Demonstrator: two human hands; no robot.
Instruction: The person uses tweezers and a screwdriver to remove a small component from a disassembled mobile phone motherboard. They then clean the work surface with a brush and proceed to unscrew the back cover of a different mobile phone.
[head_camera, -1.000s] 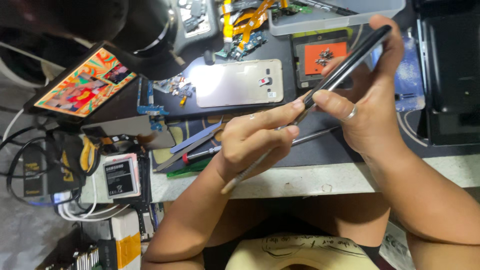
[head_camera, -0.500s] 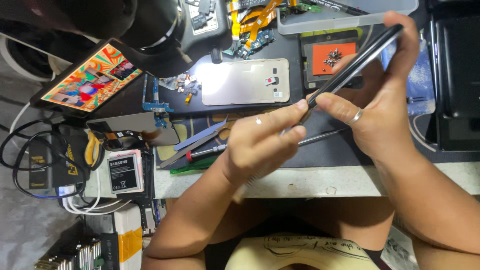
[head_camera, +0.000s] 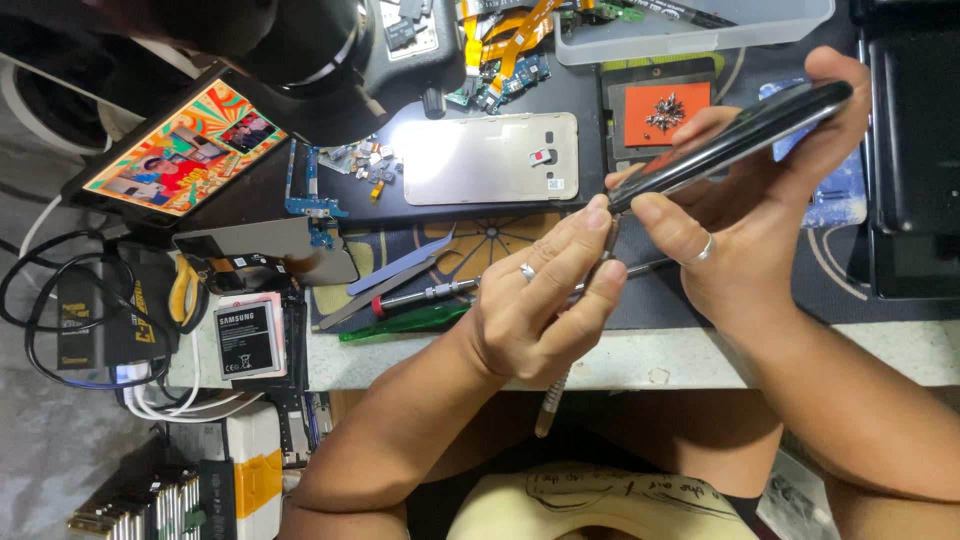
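Broadly, from the left edge of the head view to the right:

- Tablet (head_camera: 180, 150): lies tilted at the upper left with its screen lit in bright colours; a dark lamp head (head_camera: 300, 50) hangs over its upper right corner.
- Phone battery (head_camera: 248, 338): rests flat below the tablet, near a yellow-handled tool (head_camera: 182, 290) and a bundle of black and white cables (head_camera: 60, 330).
- Circuit boards and small loose parts (head_camera: 345, 175): scattered on the dark mat between the tablet and the gold back cover.
- Gold back cover (head_camera: 490, 158): lies flat on the mat, inner face up, under the lamp light.
- Tweezers (head_camera: 400, 268), a red-collared screwdriver (head_camera: 425, 295) and a green pry tool (head_camera: 400, 322): lie side by side just left of the left hand.
- Left hand (head_camera: 545, 300): curled narrow around a thin metal tool (head_camera: 555, 395), held pen-fashion; the tool tip meets the lower end of the phone, and the shaft runs down past the table edge. A ring shows on one finger.
- Orange pad (head_camera: 668, 112): sits behind the hands with a cluster of small screws on it.
- Phone (head_camera: 735, 140): held edge-on and tilted, lower end left, upper end right, raised above the mat.
- Right hand (head_camera: 760, 220): closed on the phone, thumb under its lower end, fingers wrapped over its upper end; a ring shows on one finger.
- Clear plastic tray (head_camera: 700, 25): stands at the top edge, well apart from both hands.
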